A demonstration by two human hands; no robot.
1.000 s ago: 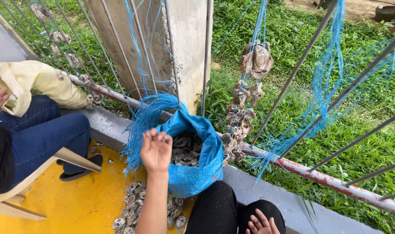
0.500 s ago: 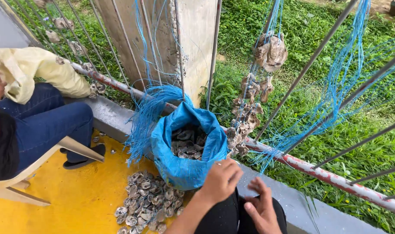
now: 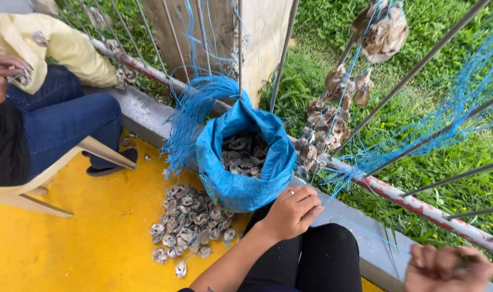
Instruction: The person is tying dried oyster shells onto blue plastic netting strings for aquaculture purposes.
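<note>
Blue woven sack [image 3: 241,184] stands open against the low grey ledge [image 3: 365,238], and I count it as the main store: it is partly filled with dark, rough shells [image 3: 243,154], well short of the rim. Just beside it, on the yellow floor [image 3: 68,243], a loose heap of pale shells [image 3: 189,227] lies touching the sack's base. Several clusters already hang on blue twine [image 3: 333,116] from the railing [image 3: 419,208] over the grass, so I judge the stringing well under way, with both the heap and the sack's contents left to work through.

My left hand [image 3: 292,211] rests on my knee close to the sack's rim, fingers loosely curled and grasping nothing I can see. My right hand [image 3: 452,267] is blurred at the lower edge; it looks closed, perhaps on a thin line, but I cannot tell. Another person [image 3: 57,116] sits on a chair [image 3: 51,186] to the left, hands busy at something small.
</note>
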